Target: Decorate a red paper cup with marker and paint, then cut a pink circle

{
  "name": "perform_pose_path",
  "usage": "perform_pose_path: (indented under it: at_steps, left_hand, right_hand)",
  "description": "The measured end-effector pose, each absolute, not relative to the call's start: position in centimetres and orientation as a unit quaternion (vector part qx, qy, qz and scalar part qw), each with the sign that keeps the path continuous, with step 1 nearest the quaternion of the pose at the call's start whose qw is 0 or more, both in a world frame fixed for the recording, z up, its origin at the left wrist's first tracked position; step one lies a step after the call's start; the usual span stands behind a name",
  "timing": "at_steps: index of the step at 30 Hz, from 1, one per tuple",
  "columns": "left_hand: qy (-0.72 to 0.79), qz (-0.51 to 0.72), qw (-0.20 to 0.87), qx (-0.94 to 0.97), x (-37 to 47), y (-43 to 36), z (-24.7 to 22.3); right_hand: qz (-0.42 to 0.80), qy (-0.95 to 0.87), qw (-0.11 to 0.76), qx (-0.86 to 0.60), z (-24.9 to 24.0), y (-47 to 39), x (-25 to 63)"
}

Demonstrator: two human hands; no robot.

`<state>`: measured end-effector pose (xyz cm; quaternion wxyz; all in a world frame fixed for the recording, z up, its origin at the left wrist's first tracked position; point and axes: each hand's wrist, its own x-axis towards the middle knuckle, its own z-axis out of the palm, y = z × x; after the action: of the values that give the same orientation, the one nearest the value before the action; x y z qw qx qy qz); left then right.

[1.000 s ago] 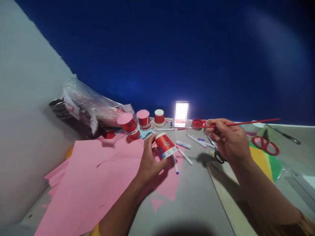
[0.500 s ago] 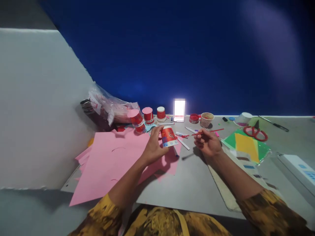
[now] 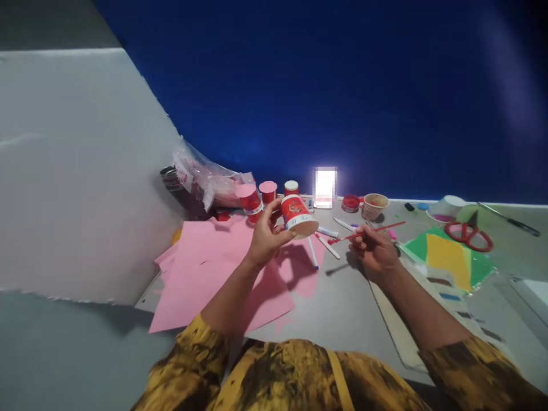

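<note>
My left hand is closed around a paper cup, partly covered in red, with a white and blue printed band by its open rim. The cup is tilted, its mouth facing down and towards me, above the pink paper. Between the fingers of my right hand is a thin red paintbrush. Its red-coated tip points left, apart from the cup. Behind my hands stand a small red paint jar and a paper cup with stained insides.
Several red-covered cups with pink or white tops stand at the back left, beside a plastic bag. Markers lie near the middle. Red-handled scissors rest by green and yellow sheets. A bright screen stands against the wall.
My left hand has raised the cup and tipped it, so its open mouth now shows. My right hand still holds the paintbrush. The whole view has shifted somewhat.
</note>
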<state>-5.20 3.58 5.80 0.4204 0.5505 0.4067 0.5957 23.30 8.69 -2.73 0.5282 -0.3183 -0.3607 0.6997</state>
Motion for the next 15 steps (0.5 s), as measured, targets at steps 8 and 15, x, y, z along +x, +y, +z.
perform_pose_path:
  at_steps: [8, 15]
  left_hand:
    - [0.281, 0.632, 0.450, 0.565, -5.5, 7.6, 12.9]
    - [0.240, 0.737, 0.316, 0.547, -11.4, 2.2, 17.9]
  right_hand:
    - [0.716, -0.333, 0.526, -0.317, -3.3, 8.9, 24.3]
    - [0.732, -0.311, 0.511, -0.327, -3.2, 8.1, 23.1]
